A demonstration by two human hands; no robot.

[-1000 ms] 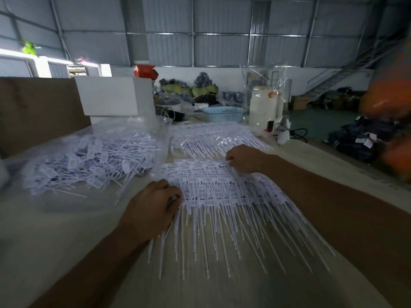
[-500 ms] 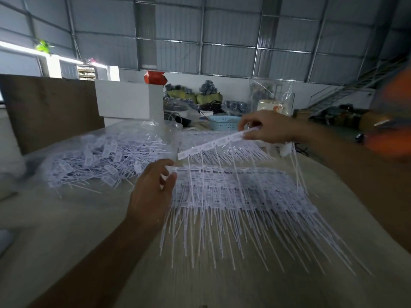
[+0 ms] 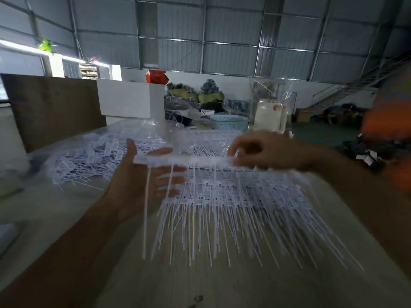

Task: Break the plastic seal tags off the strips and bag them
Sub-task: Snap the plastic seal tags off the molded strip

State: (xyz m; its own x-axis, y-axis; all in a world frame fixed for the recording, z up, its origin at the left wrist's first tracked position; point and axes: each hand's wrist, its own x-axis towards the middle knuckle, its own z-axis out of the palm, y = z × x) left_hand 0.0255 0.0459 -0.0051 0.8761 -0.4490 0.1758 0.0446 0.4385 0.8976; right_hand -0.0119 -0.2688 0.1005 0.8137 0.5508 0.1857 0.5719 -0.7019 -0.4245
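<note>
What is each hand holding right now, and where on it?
The right hand pinches one strip of seal tags at its right end. The left hand is open, palm up under the strip's left end, gripping nothing.

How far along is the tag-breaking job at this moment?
Done: a heap of loose tags lies in the clear bag. In hand: the right hand pinches one strip, its other end across the open left hand. Left: a large stack of strips on the table.

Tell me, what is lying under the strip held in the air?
Under the strip lies the stack of strips on the table. The stack covers the table beneath it.
</note>
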